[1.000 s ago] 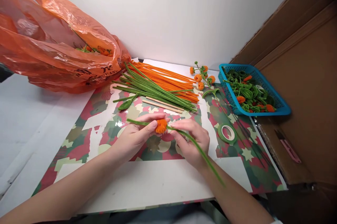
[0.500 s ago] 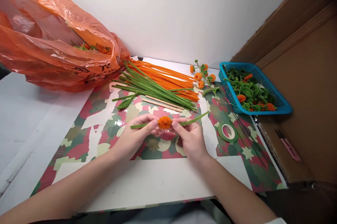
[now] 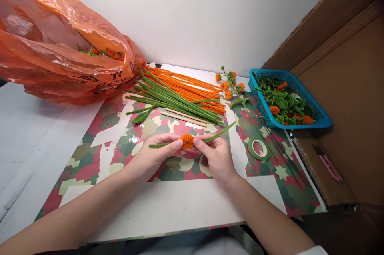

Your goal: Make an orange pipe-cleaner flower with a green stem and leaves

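A small orange fuzzy ball (image 3: 187, 141) sits threaded on a green pipe cleaner (image 3: 220, 132) above the patterned mat (image 3: 105, 143). My left hand (image 3: 156, 155) pinches the green wire just left of the ball, thumb and fingers closed on it. On the other side, my right hand (image 3: 217, 157) pinches the wire at the ball, and the wire's free end sticks up to the right. Both hands hover close over the mat's middle.
Bundles of green (image 3: 168, 97) and orange pipe cleaners (image 3: 192, 87) and two wooden sticks (image 3: 184, 117) lie behind the hands. A finished orange-flower sprig (image 3: 229, 85), a blue basket (image 3: 322, 118) of parts, green tape roll (image 3: 258, 149) and pink cutter (image 3: 328, 165) are right; an orange bag (image 3: 60, 59) left.
The long right end of the green wire swung from pointing down toward me to pointing up and right. My right hand shifted closer to the ball; both hands rose slightly.
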Tool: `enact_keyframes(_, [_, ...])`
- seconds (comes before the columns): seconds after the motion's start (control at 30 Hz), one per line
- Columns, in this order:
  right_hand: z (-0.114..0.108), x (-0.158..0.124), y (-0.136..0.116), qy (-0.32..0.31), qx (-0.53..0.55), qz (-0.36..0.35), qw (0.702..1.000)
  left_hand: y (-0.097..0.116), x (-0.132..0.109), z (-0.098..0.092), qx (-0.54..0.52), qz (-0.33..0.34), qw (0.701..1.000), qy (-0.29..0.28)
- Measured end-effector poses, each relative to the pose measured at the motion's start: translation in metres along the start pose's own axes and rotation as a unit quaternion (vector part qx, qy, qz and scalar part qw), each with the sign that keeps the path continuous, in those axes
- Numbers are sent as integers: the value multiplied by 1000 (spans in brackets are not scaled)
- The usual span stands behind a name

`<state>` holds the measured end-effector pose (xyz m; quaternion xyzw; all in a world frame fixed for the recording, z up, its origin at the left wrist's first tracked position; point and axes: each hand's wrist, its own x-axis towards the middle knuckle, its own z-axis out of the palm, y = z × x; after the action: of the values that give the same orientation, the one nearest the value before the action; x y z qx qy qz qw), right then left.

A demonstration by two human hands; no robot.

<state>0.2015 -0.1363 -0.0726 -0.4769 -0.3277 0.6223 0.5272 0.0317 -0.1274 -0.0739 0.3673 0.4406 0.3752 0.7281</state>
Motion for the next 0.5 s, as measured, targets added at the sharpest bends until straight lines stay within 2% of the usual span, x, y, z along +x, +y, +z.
enact_keyframes(0.17, [1,0,-1,9,-15,-8,1000,1,-1,0,10,15,1000,-14])
enact_keyframes(0.3, [1,0,1,10,-17,-17,1000,2,-1,0,-8,3,1000,-20])
enact_keyframes(0.5, [1,0,1,19,-27,-21,999,0,-1,1,-20,-5,1000,-8])
